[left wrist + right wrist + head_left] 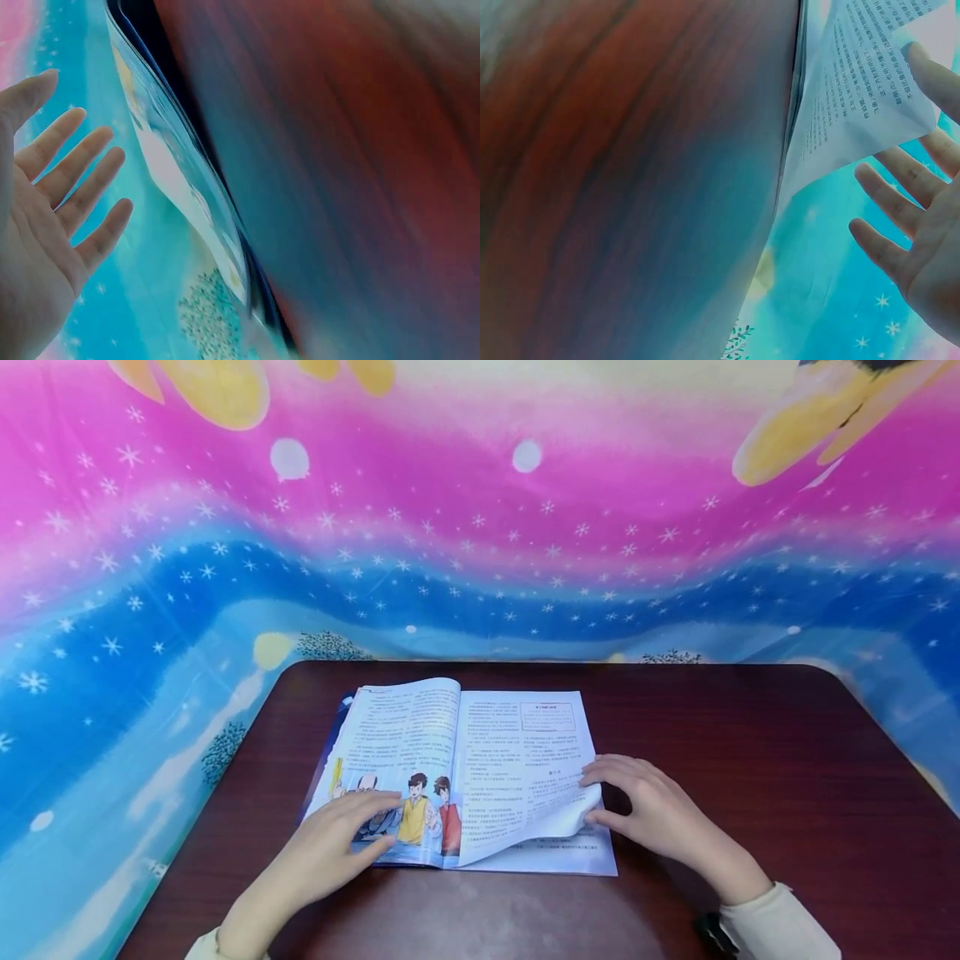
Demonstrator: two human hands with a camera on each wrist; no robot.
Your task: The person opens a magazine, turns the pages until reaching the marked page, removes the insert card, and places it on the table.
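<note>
An open magazine (495, 752) lies on the table, text on both pages and a colour drawing of people at the lower left. My right hand (645, 802) pinches the lower outer corner of a right-hand page (555, 810), which is bent up off the sheet below. In the right wrist view the thumb is on the printed side of that page (862, 97), with the forefinger partly hidden behind it. Over the lower left page is my left hand (337, 835), fingers loosely spread and holding nothing. The left wrist view shows this hand (52, 210) apart from the magazine's edge.
The dark reddish-brown table (750, 727) has rounded far corners. Behind and beside it hangs a pink and blue cloth (480, 543) with snowflakes. A dark band (716, 933) sits at the right sleeve cuff.
</note>
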